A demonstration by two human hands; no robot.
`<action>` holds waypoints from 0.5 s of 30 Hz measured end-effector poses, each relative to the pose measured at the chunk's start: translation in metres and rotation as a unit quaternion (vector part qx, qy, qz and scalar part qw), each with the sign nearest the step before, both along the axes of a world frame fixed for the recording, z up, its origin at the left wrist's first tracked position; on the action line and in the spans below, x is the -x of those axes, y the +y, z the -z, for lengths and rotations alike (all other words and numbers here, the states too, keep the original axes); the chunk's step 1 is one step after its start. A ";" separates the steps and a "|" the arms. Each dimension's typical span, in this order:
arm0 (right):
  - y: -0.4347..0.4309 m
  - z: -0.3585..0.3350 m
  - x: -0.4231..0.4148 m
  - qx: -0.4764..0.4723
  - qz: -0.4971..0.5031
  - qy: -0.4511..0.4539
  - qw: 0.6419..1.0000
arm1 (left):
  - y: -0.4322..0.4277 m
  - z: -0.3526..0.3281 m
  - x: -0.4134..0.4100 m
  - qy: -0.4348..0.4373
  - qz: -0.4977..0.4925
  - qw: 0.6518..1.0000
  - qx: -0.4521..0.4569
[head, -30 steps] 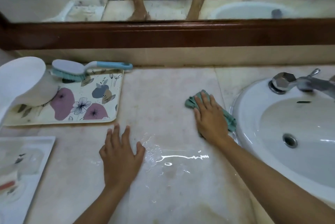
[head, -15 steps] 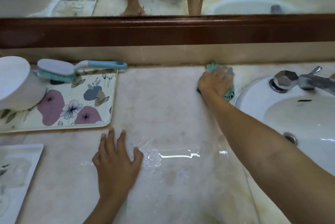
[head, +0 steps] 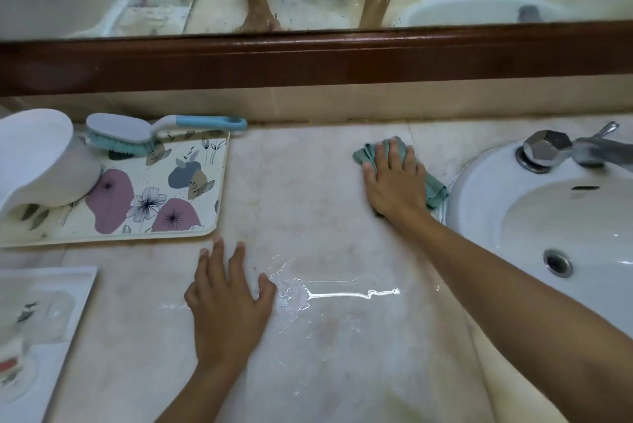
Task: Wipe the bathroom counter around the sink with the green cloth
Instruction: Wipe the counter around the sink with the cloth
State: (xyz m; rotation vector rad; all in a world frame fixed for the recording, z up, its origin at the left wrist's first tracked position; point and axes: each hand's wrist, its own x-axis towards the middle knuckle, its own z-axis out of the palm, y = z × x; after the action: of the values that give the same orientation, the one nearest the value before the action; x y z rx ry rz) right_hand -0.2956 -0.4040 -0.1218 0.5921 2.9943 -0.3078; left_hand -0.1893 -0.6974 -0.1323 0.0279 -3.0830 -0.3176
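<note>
My right hand (head: 394, 179) presses flat on the green cloth (head: 434, 190), which is bunched on the beige counter (head: 308, 190) just left of the white sink's rim (head: 476, 183). Most of the cloth is hidden under the palm; its edges stick out at the fingertips and on the sink side. My left hand (head: 227, 302) lies flat on the counter nearer to me, fingers spread, holding nothing. A thin film of water (head: 329, 292) glistens on the counter right of that hand.
A floral tray (head: 164, 196) at the left carries a blue-handled scrub brush (head: 144, 131) and a tipped white tub (head: 34, 162). A white tray (head: 41, 337) lies at the front left. A chrome tap (head: 561, 148) stands behind the basin. A brown mirror frame (head: 308, 56) runs along the back.
My right hand slid the cloth back from the wall edge toward me, along the sink's left side, after pushing it up to the wall. My left hand stayed planted.
</note>
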 end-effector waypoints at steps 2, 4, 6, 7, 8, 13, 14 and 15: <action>-0.028 -0.001 0.015 0.012 -0.005 0.001 1.000 | 0.000 -0.001 0.000 0.000 0.000 1.000 -0.002; -0.066 0.002 0.001 0.027 -0.064 0.000 0.998 | -0.001 -0.002 0.000 -0.001 0.002 1.000 -0.005; -0.100 0.004 -0.044 0.036 -0.179 0.003 0.983 | -0.001 -0.003 0.000 -0.003 0.000 1.000 -0.016; -0.107 0.002 -0.076 0.030 -0.244 0.008 0.969 | -0.001 -0.004 0.000 -0.004 0.001 1.000 -0.021; -0.107 0.001 -0.109 0.021 -0.303 0.014 0.953 | -0.001 -0.004 0.000 -0.004 0.002 1.000 -0.025; -0.021 0.000 -0.155 -0.028 -0.376 0.005 0.926 | 0.000 -0.004 -0.001 0.000 0.002 1.000 -0.026; -0.011 0.000 -0.140 -0.036 -0.346 -0.002 0.938 | 0.000 -0.004 -0.001 0.000 0.002 1.000 -0.024; -0.008 0.000 -0.120 -0.037 -0.303 -0.006 0.952 | 0.000 -0.004 -0.001 0.000 0.002 1.000 -0.023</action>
State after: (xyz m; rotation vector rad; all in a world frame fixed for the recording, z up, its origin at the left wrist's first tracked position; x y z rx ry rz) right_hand -0.1756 -0.4122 -0.1218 -0.3311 2.9918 -0.1427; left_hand -0.1884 -0.6974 -0.1286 0.0245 -3.0764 -0.3896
